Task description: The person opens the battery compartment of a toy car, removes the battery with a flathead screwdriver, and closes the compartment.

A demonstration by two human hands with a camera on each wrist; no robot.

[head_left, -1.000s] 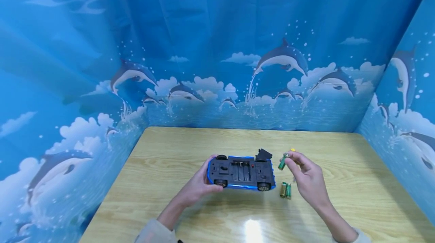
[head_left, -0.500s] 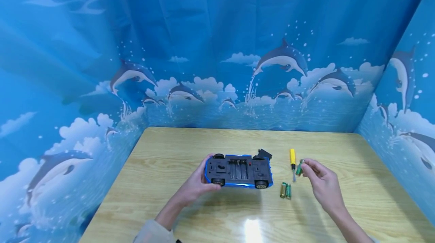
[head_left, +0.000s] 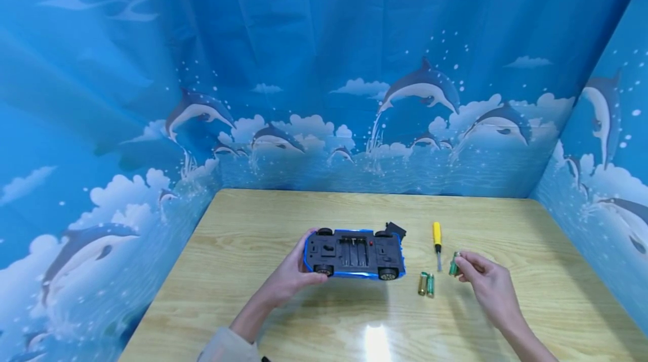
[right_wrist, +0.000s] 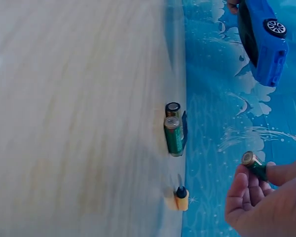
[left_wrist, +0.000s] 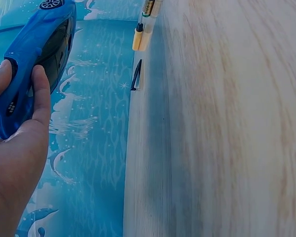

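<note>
My left hand grips a blue toy car by one end, above the table, its black underside turned toward the head camera. The battery compartment in the underside has no lid on it, and its bare slots show. In the left wrist view, thumb and fingers press the blue body from both sides. To the right of the car, my right hand pinches a green battery between thumb and fingers. A green battery and a gold-and-dark one lie side by side on the table.
A screwdriver with a yellow handle lies between the car and my right hand. Beyond the car's right end lies a small black flat piece, partly hidden by a wheel. A dolphin-print curtain rises behind the wooden table.
My right hand has carried the green battery away from the car, rightward and nearer to me, uncovering the screwdriver. The toy car in my left hand has shifted slightly left.
</note>
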